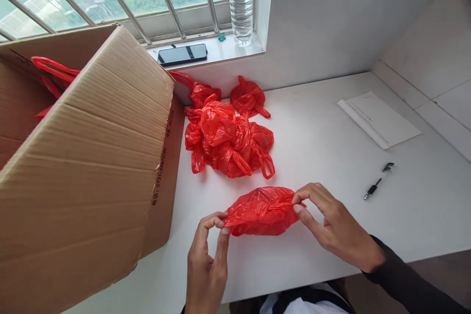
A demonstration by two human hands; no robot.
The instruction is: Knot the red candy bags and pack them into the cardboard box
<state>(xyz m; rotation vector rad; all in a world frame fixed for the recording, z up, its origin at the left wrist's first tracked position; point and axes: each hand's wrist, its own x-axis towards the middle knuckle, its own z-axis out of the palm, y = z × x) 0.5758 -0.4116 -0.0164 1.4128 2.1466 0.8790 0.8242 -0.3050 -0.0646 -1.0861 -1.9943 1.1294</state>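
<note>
A red plastic bag (263, 211) is stretched sideways just over the white table, near its front edge. My left hand (209, 255) pinches the bag's left end between thumb and fingers. At the opposite end, my right hand (329, 221) grips a corner of it the same way. The bag looks crumpled and loosely puffed; whether anything is inside cannot be made out. Beyond it lies a heap of red plastic bags (230, 140), some with loop handles sticking out. Another bunched red bag (248, 98) rests behind the heap by the wall.
An open cardboard box (110, 132) with red bags (55, 71) inside stands on the left. On the windowsill are a phone (183, 54) and a water bottle (241, 5). Sheets of paper (382, 120) and a pen (378, 181) lie on the table (309, 122) at right.
</note>
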